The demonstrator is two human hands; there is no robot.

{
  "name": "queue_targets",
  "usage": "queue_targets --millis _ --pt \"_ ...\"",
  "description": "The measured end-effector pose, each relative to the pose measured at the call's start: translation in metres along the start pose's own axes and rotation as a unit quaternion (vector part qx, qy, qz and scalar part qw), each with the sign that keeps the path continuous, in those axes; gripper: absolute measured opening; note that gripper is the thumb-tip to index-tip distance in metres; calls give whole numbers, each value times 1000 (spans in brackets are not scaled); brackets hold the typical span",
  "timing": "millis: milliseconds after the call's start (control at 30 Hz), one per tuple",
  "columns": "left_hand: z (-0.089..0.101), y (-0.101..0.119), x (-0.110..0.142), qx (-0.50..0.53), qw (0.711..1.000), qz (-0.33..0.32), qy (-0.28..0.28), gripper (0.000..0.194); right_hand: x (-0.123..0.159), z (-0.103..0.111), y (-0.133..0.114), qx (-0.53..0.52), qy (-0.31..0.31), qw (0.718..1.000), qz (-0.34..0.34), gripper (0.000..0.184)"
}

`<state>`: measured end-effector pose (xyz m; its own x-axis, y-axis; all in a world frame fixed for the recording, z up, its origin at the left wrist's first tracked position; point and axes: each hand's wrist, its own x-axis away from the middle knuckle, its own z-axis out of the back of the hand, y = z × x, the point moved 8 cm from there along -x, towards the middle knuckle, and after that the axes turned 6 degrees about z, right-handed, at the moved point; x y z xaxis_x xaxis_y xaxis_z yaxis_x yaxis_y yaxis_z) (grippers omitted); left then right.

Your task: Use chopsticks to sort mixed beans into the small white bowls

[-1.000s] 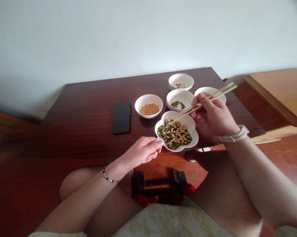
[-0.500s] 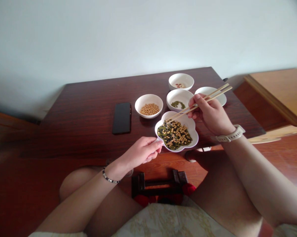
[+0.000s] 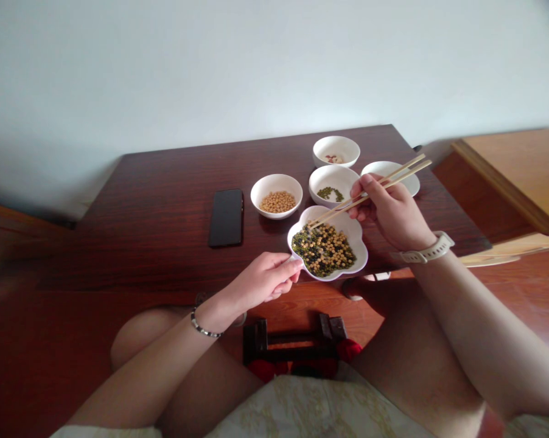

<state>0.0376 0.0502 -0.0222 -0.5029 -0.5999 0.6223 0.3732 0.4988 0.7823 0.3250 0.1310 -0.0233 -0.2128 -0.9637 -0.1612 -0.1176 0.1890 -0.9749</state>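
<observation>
Flower dish [image 3: 297, 234] of mixed beans [image 3: 324, 249], standing at the near edge of the table [image 3: 165, 182]. The right hand [image 3: 393, 210] is closed round a pair of chopsticks [image 3: 370, 190], thumb and fingers clamped on the shafts; the tips sit in the far-left part of the bean heap and lie close together. Whether a bean is pinched between them cannot be told. The left hand [image 3: 268, 280] pinches the dish's near-left rim between thumb and fingers and steadies it.

Compared with a second ago, the tips have moved only slightly within the same corner of the heap, and the right hand sits a little lower and nearer the dish; the left hand has not shifted. Judged from this, the picking is still in progress: no bean has been lifted clear.

Beyond the dish stand four small white bowls: one with yellow beans [image 3: 277, 202], one with a few green beans [image 3: 330, 193], a far one with some reddish beans [image 3: 333, 159], and one [image 3: 409, 181] mostly hidden behind the right hand. A dark phone [image 3: 226, 216] lies flat, left of the bowls.
</observation>
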Motion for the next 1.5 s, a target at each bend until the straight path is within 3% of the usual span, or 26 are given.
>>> queue_targets --millis 333,600,833,1167,1333,1500 --pt "1 1 -1 14 1000 -8 3 55 0 -3 -3 6 4 1000 0 55" --pt "1 -1 -1 17 1000 2 3 57 -2 -7 -7 7 -9 1000 4 65" --pt "2 -6 -6 11 1000 4 -7 59 -27 -25 -13 -41 20 997 63 57" --pt "4 -11 -8 19 1000 1 -3 59 -45 -51 -6 -34 47 996 62 65" --pt "4 -11 -8 31 999 1 -9 56 -44 -37 -5 -11 59 996 62 65" --pt "5 -13 -9 37 999 -2 -15 57 -34 -11 -14 -26 46 996 68 54"
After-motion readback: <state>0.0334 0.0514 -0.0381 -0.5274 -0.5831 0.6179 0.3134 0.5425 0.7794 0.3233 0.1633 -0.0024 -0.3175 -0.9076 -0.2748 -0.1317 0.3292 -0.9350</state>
